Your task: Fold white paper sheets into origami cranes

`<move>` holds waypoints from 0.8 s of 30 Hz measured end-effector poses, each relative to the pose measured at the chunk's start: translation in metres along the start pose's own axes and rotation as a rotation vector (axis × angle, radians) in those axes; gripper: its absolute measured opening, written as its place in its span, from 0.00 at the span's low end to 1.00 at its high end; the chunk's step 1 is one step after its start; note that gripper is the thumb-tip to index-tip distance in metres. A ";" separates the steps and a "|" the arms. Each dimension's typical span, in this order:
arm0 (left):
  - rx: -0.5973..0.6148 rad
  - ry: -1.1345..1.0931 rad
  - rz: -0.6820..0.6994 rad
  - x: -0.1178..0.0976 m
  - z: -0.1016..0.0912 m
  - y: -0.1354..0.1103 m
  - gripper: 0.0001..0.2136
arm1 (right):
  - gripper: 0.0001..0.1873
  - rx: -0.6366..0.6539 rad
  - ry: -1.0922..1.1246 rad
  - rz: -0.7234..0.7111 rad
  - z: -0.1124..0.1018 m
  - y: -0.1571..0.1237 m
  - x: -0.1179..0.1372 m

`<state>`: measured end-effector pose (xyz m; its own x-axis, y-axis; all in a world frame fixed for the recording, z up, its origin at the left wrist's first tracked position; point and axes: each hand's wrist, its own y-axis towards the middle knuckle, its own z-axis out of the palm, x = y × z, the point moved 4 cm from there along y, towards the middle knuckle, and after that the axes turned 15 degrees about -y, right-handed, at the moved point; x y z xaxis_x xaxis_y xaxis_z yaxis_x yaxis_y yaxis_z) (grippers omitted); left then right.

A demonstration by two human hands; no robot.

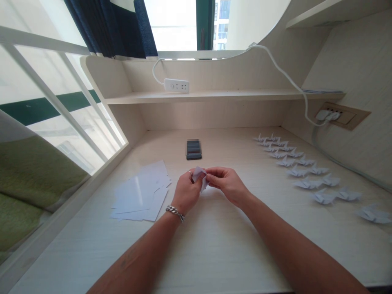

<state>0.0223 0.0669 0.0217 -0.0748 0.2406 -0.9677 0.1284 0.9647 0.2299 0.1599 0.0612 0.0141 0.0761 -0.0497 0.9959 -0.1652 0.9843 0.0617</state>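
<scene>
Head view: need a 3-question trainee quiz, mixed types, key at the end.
1. Multiple choice. What do the left hand and right hand hold between them?
A) a pair of scissors
B) a small piece of folded white paper
C) a pencil

2. True or false: the origami cranes sit to the right of the hands, and the loose white sheets lie to the left.

3. Fill in the blank: the chain bracelet is on the ____ wrist.

Key: 1. B; 2. True; 3. left
</scene>
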 end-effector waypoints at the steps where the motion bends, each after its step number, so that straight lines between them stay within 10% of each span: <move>1: 0.003 0.018 0.011 -0.001 0.000 0.000 0.15 | 0.18 0.007 -0.022 0.002 -0.001 0.000 0.000; 24: 0.062 -0.194 -0.058 -0.003 0.005 -0.002 0.15 | 0.11 -0.190 -0.395 -0.085 -0.008 -0.001 0.008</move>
<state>0.0275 0.0642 0.0236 0.1073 0.1540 -0.9822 0.1900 0.9666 0.1723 0.1689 0.0612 0.0214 -0.3059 -0.1561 0.9392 0.0122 0.9858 0.1678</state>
